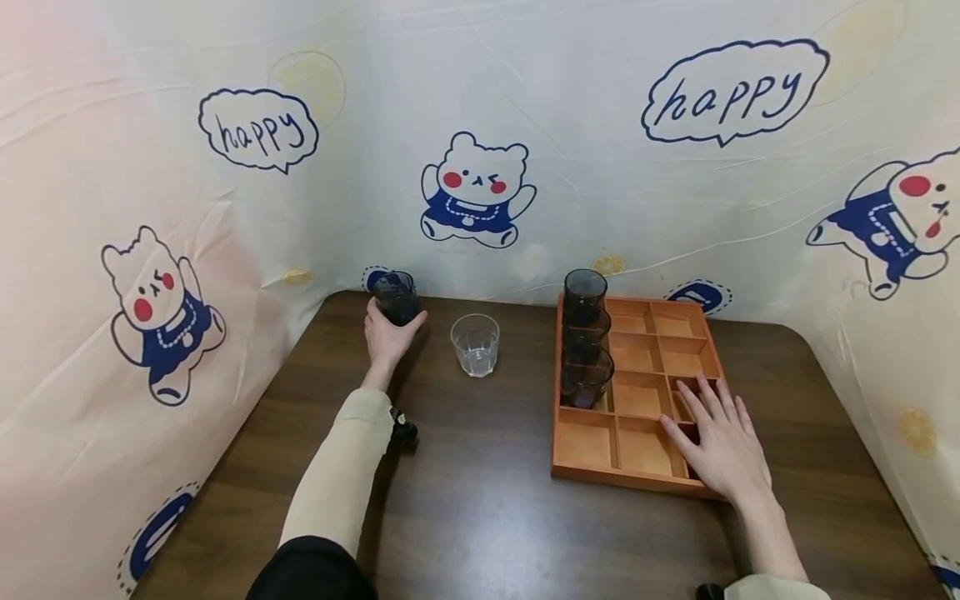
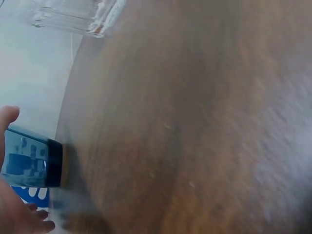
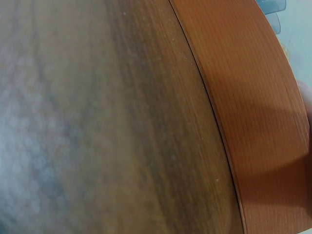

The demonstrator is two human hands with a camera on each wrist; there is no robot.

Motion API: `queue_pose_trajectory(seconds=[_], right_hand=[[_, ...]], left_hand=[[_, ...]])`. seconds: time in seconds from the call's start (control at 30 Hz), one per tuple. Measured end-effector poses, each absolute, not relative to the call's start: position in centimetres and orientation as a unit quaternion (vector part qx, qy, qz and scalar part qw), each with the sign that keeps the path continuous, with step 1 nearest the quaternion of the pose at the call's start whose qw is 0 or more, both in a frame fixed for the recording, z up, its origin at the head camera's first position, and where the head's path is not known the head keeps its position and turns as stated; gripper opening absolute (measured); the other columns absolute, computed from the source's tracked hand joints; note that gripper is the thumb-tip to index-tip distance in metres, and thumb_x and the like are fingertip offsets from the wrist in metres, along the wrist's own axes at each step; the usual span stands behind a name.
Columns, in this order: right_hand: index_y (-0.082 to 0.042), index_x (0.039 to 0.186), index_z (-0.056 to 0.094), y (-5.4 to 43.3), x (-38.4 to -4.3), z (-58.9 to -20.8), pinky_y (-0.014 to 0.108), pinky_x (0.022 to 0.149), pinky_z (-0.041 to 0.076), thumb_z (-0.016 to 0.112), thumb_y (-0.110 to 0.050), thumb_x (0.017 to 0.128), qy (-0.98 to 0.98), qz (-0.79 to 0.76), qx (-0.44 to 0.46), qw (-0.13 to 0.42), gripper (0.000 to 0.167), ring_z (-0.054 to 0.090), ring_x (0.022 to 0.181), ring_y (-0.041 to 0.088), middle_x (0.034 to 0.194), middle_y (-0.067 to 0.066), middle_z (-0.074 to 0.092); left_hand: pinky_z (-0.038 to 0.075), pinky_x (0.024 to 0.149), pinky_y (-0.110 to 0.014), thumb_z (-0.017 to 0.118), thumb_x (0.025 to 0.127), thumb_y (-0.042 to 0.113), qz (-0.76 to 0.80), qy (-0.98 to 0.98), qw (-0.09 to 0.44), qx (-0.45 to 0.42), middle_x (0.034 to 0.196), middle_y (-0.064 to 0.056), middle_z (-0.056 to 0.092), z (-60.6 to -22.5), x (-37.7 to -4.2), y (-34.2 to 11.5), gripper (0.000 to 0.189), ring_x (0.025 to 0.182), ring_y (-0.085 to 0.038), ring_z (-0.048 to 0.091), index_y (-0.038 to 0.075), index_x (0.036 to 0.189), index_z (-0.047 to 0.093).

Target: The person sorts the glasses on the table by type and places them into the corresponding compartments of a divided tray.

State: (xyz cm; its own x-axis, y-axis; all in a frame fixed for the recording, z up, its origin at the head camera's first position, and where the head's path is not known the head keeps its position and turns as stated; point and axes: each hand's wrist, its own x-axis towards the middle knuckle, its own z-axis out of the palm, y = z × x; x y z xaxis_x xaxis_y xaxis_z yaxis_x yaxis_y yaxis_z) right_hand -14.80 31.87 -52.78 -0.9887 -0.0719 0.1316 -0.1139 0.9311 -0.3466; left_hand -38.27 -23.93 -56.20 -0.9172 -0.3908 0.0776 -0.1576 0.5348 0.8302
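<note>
At the table's back left, my left hand (image 1: 387, 340) is at a dark tinted glass (image 1: 397, 298), thumb on one side and fingers on the other. In the left wrist view, gaps show between the tinted glass (image 2: 29, 161) and both the thumb (image 2: 9, 117) and the fingertips (image 2: 41, 219). A clear glass (image 1: 476, 346) stands upright to its right. My right hand (image 1: 726, 442) rests with spread fingers over the right front of a divided wooden tray (image 1: 637, 482). Dark glasses (image 1: 587, 379) stand in the tray's left column.
The brown wooden table (image 1: 480, 508) has a printed cloth (image 1: 360, 167) hanging behind it and at its sides. In the right wrist view, the tray's outer wall (image 3: 258, 112) rises along the table surface (image 3: 97, 122).
</note>
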Motion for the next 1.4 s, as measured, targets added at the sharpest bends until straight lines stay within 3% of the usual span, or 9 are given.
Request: queue_pose_trajectory(seconds=[0.2, 0.37, 0.5, 0.77, 1.0, 1.3, 1.4], right_hand=[[-0.006, 0.166, 0.045, 31.9, -14.7, -52.9, 0.074, 0.134, 0.009, 0.051, -0.063, 0.110, -0.981, 0.181, 0.047, 0.058, 0.079, 0.013, 0.168, 0.055, 0.179, 0.030, 0.024], [-0.006, 0.165, 0.046, 31.9, -14.8, -52.8, 0.074, 0.134, 0.010, 0.051, -0.064, 0.110, -0.981, 0.180, 0.043, 0.056, 0.080, 0.012, 0.168, 0.055, 0.179, 0.030, 0.024], [-0.007, 0.166, 0.046, 31.9, -14.9, -52.7, 0.074, 0.134, 0.009, 0.051, -0.064, 0.110, -0.981, 0.180, 0.041, 0.052, 0.081, 0.012, 0.168, 0.055, 0.180, 0.029, 0.023], [-0.007, 0.166, 0.046, 31.9, -14.9, -52.6, 0.074, 0.134, 0.010, 0.051, -0.065, 0.110, -0.982, 0.178, 0.042, 0.052, 0.081, 0.013, 0.168, 0.055, 0.180, 0.029, 0.024], [-0.007, 0.166, 0.045, 31.8, -14.8, -52.6, 0.074, 0.134, 0.011, 0.051, -0.065, 0.110, -0.982, 0.180, 0.042, 0.048, 0.081, 0.012, 0.168, 0.055, 0.180, 0.029, 0.023], [-0.006, 0.166, 0.044, 31.8, -14.7, -52.4, 0.074, 0.134, 0.009, 0.051, -0.064, 0.110, -0.981, 0.182, 0.045, 0.052, 0.081, 0.012, 0.168, 0.055, 0.180, 0.029, 0.022], [-0.006, 0.167, 0.044, 31.8, -14.6, -52.5, 0.074, 0.134, 0.009, 0.051, -0.063, 0.110, -0.981, 0.184, 0.046, 0.050, 0.081, 0.011, 0.168, 0.055, 0.180, 0.029, 0.022]], left_hand=[[0.036, 0.132, -0.060, 0.084, 0.071, 0.085, -0.470, -0.858, 0.134, 0.159, 0.174, -0.021, 0.037, -59.4, -41.5, -25.5, 0.139, 0.162, -0.039, 0.038, 0.022, 0.175, 0.017], [0.038, 0.131, -0.057, 0.088, 0.078, 0.073, -0.485, -0.846, 0.161, 0.152, 0.171, -0.014, 0.044, -60.0, -42.1, -25.8, 0.125, 0.160, -0.033, 0.043, 0.022, 0.173, 0.026], [0.038, 0.130, -0.055, 0.088, 0.086, 0.059, -0.482, -0.842, 0.192, 0.149, 0.165, -0.013, 0.052, -58.5, -41.1, -24.8, 0.106, 0.155, -0.033, 0.048, 0.018, 0.169, 0.035], [0.035, 0.132, -0.059, 0.089, 0.090, 0.034, -0.528, -0.811, 0.208, 0.140, 0.162, -0.025, 0.053, -53.0, -36.6, -21.9, 0.089, 0.154, -0.043, 0.048, 0.004, 0.161, 0.044], [0.038, 0.131, -0.054, 0.095, 0.084, 0.041, -0.536, -0.802, 0.220, 0.148, 0.162, -0.017, 0.058, -54.8, -37.2, -22.9, 0.093, 0.153, -0.036, 0.051, 0.012, 0.160, 0.050], [0.040, 0.126, -0.059, 0.095, 0.083, 0.046, -0.512, -0.815, 0.228, 0.148, 0.157, -0.012, 0.063, -56.1, -37.4, -23.3, 0.092, 0.148, -0.035, 0.057, 0.020, 0.160, 0.053], [0.042, 0.124, -0.061, 0.094, 0.085, 0.040, -0.513, -0.815, 0.235, 0.134, 0.153, -0.016, 0.065, -54.4, -35.6, -22.5, 0.086, 0.145, -0.039, 0.058, 0.015, 0.157, 0.055]])
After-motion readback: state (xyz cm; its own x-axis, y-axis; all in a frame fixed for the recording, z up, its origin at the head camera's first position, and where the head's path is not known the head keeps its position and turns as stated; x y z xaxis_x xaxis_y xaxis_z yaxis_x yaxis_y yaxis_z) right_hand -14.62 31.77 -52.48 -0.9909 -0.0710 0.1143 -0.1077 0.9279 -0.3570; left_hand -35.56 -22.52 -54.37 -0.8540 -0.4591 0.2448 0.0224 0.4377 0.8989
